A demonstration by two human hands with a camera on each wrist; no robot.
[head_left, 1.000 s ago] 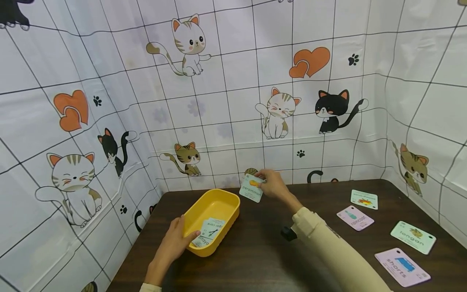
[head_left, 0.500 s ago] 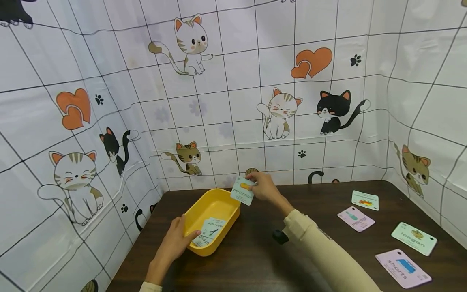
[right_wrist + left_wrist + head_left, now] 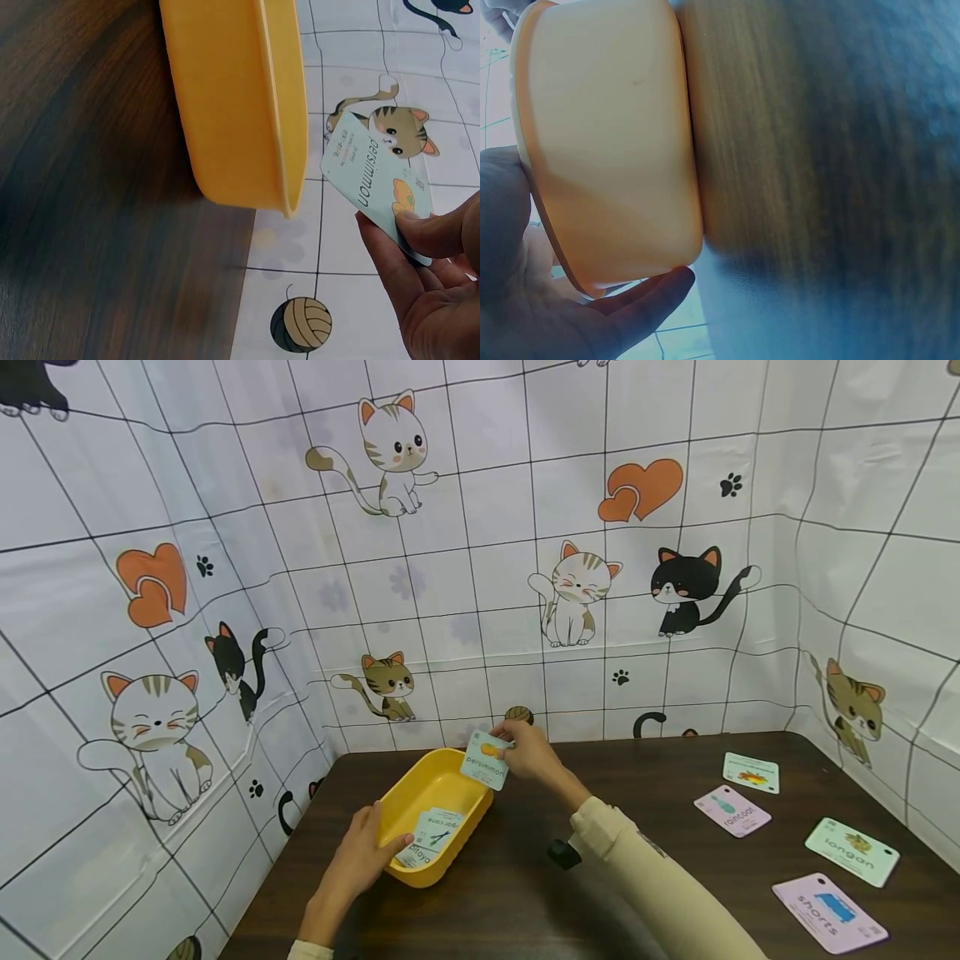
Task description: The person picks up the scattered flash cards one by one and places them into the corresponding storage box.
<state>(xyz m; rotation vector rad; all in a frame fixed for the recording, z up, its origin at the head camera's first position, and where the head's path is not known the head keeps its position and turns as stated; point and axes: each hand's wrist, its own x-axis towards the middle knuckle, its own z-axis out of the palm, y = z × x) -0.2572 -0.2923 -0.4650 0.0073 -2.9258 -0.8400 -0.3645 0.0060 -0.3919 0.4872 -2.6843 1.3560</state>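
Observation:
My right hand (image 3: 527,750) pinches the pale green persimmon card (image 3: 483,762) by one edge, above the far right rim of a yellow plastic bin. In the right wrist view the thumb lies on the persimmon card (image 3: 375,176), with fingers behind it. At the near left side, my left hand (image 3: 360,852) grips the rim of the yellow bin (image 3: 475,810), thumb over the edge. The left wrist view has the left hand (image 3: 570,322) around one end of the bin (image 3: 615,142). Inside lie overlapping cards (image 3: 431,837), one with a partly covered "sugar cane" label.
On the dark wooden table (image 3: 637,893), several cards lie apart at the right: a shorts card (image 3: 828,912), a longan card (image 3: 852,852), a raincoat card (image 3: 732,811) and a green-edged card (image 3: 751,772). Cat-print sheeting (image 3: 480,577) encloses the table's back and sides.
My right hand has carried the persimmon card leftward, from beside the bin to over its far right rim. The left hand and the bin have stayed put.

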